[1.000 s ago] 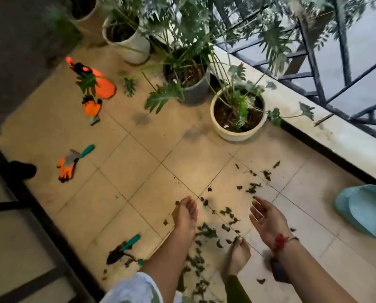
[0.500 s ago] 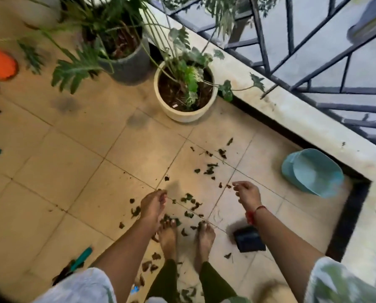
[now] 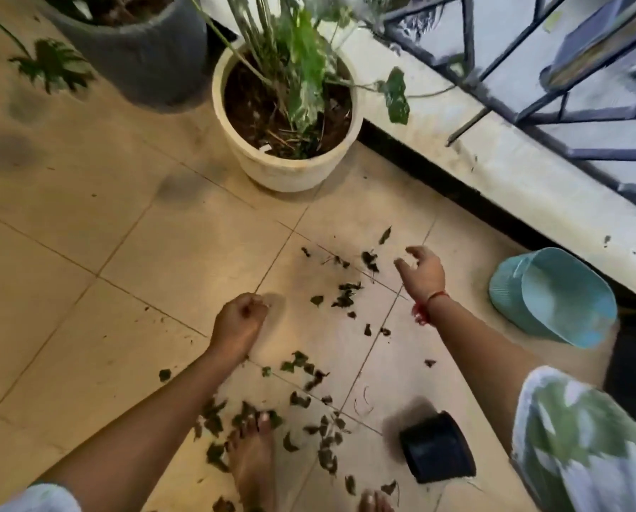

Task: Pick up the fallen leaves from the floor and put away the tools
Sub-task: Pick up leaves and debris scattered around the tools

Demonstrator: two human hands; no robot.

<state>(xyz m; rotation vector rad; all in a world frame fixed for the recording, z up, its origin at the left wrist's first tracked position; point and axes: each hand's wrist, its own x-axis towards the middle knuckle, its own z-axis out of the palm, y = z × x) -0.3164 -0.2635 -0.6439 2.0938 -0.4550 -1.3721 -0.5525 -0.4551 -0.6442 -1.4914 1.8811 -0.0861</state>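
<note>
Right hand [image 3: 422, 271] slack, spread, empty, above leaves [image 3: 369, 261] centre-right; I'd scoop clusters, not singles. Left hand [image 3: 240, 319] curled, can't tell contents.

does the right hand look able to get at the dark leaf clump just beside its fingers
Probably yes: the right hand is open right beside the leaf clump, with only bare tile between them.
</note>
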